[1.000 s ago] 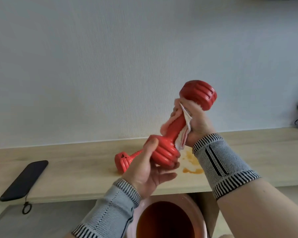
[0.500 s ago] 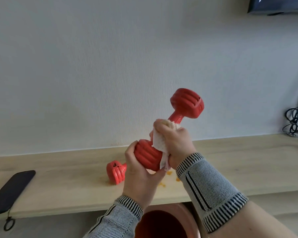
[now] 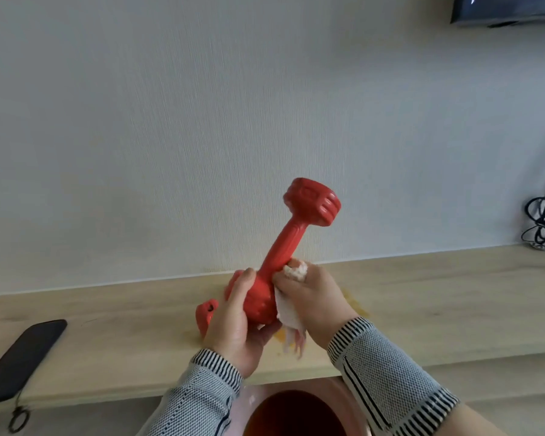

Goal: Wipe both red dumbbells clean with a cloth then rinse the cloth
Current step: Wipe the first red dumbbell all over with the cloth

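I hold a red dumbbell (image 3: 285, 243) tilted up above the wooden shelf, its upper head pointing to the wall. My left hand (image 3: 236, 322) grips its lower head. My right hand (image 3: 312, 300) grips a white cloth (image 3: 288, 309) and presses it against the lower head and the base of the handle. A second red dumbbell (image 3: 205, 314) lies on the shelf behind my left hand, mostly hidden.
An orange stain (image 3: 356, 305) marks the wooden shelf (image 3: 438, 297) under my hands. A pink basin (image 3: 296, 413) of dark water stands below the shelf edge. A black phone (image 3: 19, 360) lies at the left. Black cables (image 3: 543, 225) hang at the far right.
My right hand with the cloth slid down the handle from near the upper head to the lower head. The dumbbell tilted more upright.
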Demonstrator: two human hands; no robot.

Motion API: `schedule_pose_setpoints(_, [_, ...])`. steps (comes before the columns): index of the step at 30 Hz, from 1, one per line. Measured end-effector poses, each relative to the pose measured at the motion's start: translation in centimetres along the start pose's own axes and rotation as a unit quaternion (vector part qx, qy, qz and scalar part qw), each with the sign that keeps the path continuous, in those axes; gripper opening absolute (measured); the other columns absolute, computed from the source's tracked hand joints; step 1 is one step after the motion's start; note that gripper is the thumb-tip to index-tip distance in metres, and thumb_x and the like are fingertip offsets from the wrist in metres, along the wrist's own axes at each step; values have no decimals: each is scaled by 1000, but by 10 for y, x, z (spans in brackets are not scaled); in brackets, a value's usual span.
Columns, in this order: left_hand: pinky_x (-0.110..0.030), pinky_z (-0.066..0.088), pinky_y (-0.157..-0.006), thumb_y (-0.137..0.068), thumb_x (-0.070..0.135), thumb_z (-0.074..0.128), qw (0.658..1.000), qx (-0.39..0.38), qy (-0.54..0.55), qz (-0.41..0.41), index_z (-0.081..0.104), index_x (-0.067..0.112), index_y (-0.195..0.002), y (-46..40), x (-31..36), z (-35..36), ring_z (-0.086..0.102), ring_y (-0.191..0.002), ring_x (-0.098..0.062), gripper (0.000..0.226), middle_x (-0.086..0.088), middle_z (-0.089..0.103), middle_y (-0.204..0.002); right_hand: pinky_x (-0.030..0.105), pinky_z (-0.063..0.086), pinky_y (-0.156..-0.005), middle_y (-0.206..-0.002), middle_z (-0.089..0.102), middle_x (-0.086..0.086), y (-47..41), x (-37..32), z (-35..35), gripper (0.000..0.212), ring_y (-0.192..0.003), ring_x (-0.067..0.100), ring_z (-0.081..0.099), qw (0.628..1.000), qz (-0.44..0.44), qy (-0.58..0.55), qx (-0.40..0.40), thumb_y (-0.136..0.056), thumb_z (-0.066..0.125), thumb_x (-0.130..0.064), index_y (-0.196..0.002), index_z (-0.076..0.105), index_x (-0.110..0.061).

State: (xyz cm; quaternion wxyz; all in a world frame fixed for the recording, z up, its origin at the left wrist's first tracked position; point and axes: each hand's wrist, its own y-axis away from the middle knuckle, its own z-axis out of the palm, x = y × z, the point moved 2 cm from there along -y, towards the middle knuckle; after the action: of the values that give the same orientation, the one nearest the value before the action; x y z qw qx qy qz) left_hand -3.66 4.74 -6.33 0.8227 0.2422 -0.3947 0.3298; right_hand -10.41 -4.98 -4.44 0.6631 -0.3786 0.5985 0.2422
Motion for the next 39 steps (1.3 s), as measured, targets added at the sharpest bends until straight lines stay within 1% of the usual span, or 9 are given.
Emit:
schedule_pose_setpoints(3, [-34,57,-56,-66,43,77,999,7,28,-24,60,12,-113,-5,5,-16,64,-77,-28,59,-20,64,-99,39,51,-68,-82,70,12,-4,11,-22,20,-72,26,65,969,117,-202,82,-86,56,-7,-78,74,-9])
schedule_pose_setpoints(8, [-34,56,-52,-38,42,91,1000,-11,-14,17,60,18,-107,-13,35,-44,68,-70,-30,80,-19,67,-92,35,48,-82,-110,69,6,-12,11,-47,52,-84,18,69,835,219,-499,77,-96,42,-49,-129,57,-11])
schedule_pose_setpoints(11, [-39,57,-61,-19,39,96,988,-33,-126,84,60,24,-109,-16,55,-53,66,-80,-28,98,-15,64,-103,38,46,-87,-107,67,9,-11,-14,-50,75,-73,19,66,856,209,-472,-25,-93,25,-67,-129,58,-11])
schedule_pose_setpoints(17, [-35,52,-78,-59,10,73,958,-36,-204,197,55,31,-121,-20,74,-44,63,-97,-7,69,6,62,-110,41,54,-82,-109,69,14,-8,-4,-48,91,-88,25,71,857,207,-468,-62,-80,36,-80,-118,61,-1])
schedule_pose_setpoints(22, [-45,49,-87,-52,28,80,952,25,-187,240,60,20,-119,-22,76,-35,62,-103,-21,70,-2,64,-109,43,51,-94,-120,60,17,4,4,-50,92,-97,30,66,865,147,-449,-171,-69,71,-58,-140,47,-4])
schedule_pose_setpoints(25, [-42,51,-82,-68,20,79,956,41,-165,240,66,25,-101,-26,77,-33,62,-96,-21,35,0,65,-98,44,49,-95,-112,64,19,5,6,-52,78,-98,27,66,888,79,-401,-211,-58,89,-39,-121,61,-2])
schedule_pose_setpoints(33, [-30,56,-82,-78,37,77,976,118,-14,185,60,19,-116,-23,74,-11,64,-103,-16,45,-1,65,-114,43,56,-72,-100,47,36,5,5,-34,62,-88,43,49,967,61,-237,-75,-59,82,-16,-107,59,16])
schedule_pose_setpoints(36, [-29,58,-69,-77,44,71,989,2,129,79,60,12,-99,-18,50,22,68,-80,-15,41,-3,64,-91,69,44,-79,-85,59,30,9,3,-19,47,-77,44,55,966,47,-242,-72,-63,80,-18,-99,64,8])
schedule_pose_setpoints(39, [-33,59,-66,-90,35,66,984,4,175,13,55,14,-86,-19,35,41,64,-68,-15,23,0,61,-73,51,45,-58,-51,58,19,8,5,-14,20,-41,31,53,976,29,-192,-95,-73,72,-15,-79,64,3])
